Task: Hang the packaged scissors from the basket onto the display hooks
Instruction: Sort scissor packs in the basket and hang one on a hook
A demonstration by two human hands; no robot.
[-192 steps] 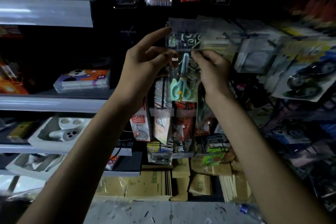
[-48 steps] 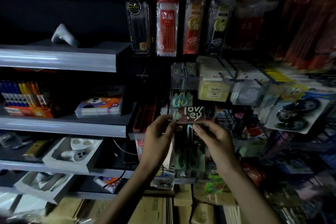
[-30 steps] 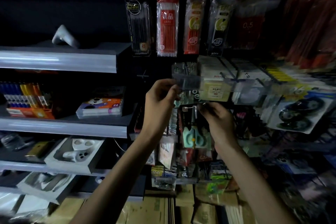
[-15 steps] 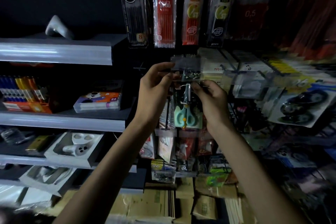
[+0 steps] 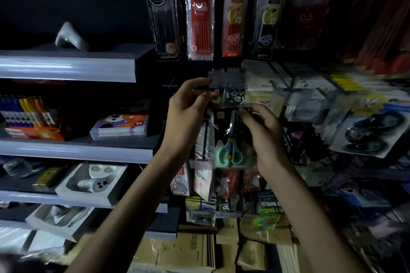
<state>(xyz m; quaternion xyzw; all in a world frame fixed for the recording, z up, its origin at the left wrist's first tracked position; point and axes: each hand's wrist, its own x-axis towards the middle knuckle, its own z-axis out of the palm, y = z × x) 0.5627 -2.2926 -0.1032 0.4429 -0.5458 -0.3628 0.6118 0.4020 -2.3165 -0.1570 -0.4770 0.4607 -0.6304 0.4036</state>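
Note:
A packaged pair of scissors (image 5: 230, 139) with teal handles, in a dark clear-fronted pack, hangs upright in front of the display rack. My left hand (image 5: 188, 113) pinches the pack's upper left corner, just below the clear price-tag holder (image 5: 228, 78) at the end of a display hook. My right hand (image 5: 264, 131) pinches the pack's right edge beside the blades. The pack's top sits right under that holder; I cannot tell whether its hole is on the hook. No basket is in view.
Pen refill packs (image 5: 200, 17) hang above. More hooks with correction tape packs (image 5: 368, 133) jut out at the right. Grey shelves (image 5: 73, 150) at the left hold boxes and paint palettes (image 5: 95, 182). Other hanging packs and cardboard sit below the hands.
Both hands lifted the scissors pack from chest height up to the hook's price-tag holder. Over the last half second the pack stayed there and the view shifted slightly.

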